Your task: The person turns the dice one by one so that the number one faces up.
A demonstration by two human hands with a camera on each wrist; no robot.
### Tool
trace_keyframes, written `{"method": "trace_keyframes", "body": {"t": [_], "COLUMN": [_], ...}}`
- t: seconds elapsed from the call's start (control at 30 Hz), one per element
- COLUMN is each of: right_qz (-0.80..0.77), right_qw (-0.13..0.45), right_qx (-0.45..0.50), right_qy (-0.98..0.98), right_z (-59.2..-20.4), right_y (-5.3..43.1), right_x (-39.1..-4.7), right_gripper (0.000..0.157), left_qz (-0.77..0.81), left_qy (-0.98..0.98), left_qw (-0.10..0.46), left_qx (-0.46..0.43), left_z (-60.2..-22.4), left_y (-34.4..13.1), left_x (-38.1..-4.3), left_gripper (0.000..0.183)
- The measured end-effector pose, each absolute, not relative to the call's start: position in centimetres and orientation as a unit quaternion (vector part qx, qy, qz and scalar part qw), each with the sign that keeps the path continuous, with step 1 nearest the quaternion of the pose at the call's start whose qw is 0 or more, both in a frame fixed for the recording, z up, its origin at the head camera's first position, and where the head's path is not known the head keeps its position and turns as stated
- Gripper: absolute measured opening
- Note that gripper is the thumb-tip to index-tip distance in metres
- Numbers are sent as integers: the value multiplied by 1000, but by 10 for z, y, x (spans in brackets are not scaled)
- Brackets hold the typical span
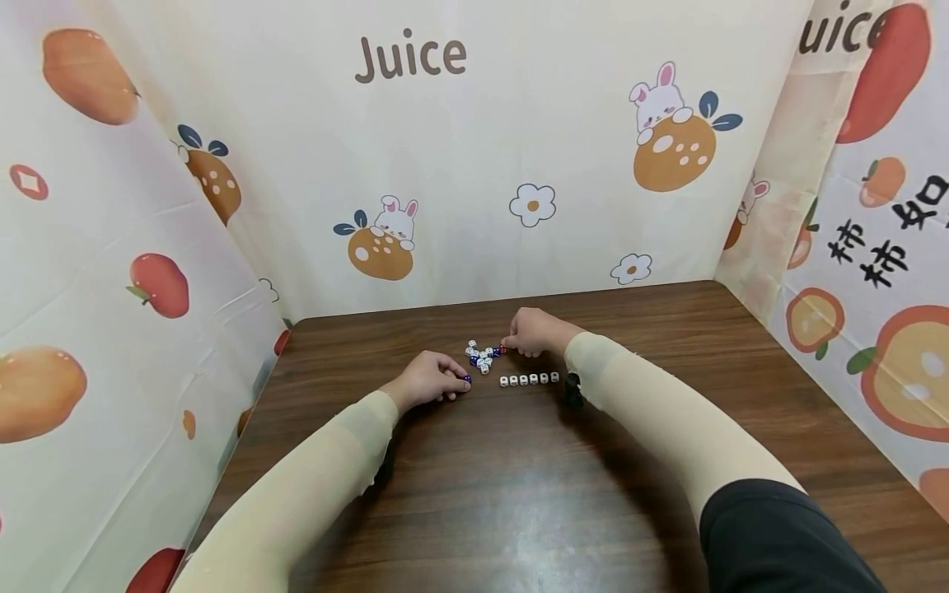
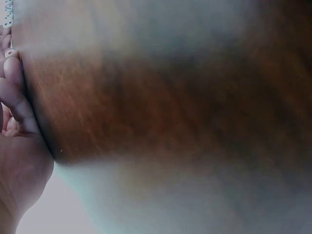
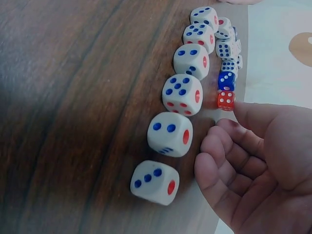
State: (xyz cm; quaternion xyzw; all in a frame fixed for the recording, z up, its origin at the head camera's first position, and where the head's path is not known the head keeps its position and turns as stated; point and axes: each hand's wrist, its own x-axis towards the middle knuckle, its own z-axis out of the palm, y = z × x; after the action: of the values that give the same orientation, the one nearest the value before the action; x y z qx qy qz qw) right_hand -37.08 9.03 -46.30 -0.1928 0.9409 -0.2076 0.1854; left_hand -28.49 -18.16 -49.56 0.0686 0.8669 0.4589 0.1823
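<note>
My left hand [image 1: 432, 377] pinches a blue die [image 1: 468, 379] between thumb and fingertips, low over the table. Only part of this hand [image 2: 19, 107] shows in the left wrist view, its fingers at the left edge. At the far side my right hand [image 1: 537, 331] holds a red die [image 3: 225, 100] at its thumb tip, the other fingers curled in. A blue die [image 3: 226, 81] sits right against the red one. Between the hands lies a loose cluster of white and blue dice [image 1: 484, 362]. Nearer me, several white dice [image 1: 523, 380] stand in a straight row.
Brown wooden table [image 1: 460, 494] carries everything. A printed cloth [image 1: 474, 148] with fruit and rabbits rises behind it and along both sides. The row of white dice lies just in front of my right wrist.
</note>
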Motion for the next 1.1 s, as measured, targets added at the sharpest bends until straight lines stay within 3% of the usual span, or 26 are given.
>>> {"method": "trace_keyframes", "body": {"t": [0.4,0.77,1.1], "right_qz": [-232,-234,-228], "right_qw": [208,194,186], "right_qx": [-193,-193,-184], "right_qy": [931,933,938], "right_z": [-468,-463,-468], "right_y": [102,101,99], "right_x": [-375,-368,-369], "right_gripper": [28,40,35], "left_qz": [456,457,458], "left_qy": [869,869,868], "left_qw": [180,178,180], "left_qx": [65,69,72], "left_z": [-496,-495,-494], "left_y": [-183,-182,-181], "left_x": [-284,-284,-283], "left_gripper": [13,14,15]}}
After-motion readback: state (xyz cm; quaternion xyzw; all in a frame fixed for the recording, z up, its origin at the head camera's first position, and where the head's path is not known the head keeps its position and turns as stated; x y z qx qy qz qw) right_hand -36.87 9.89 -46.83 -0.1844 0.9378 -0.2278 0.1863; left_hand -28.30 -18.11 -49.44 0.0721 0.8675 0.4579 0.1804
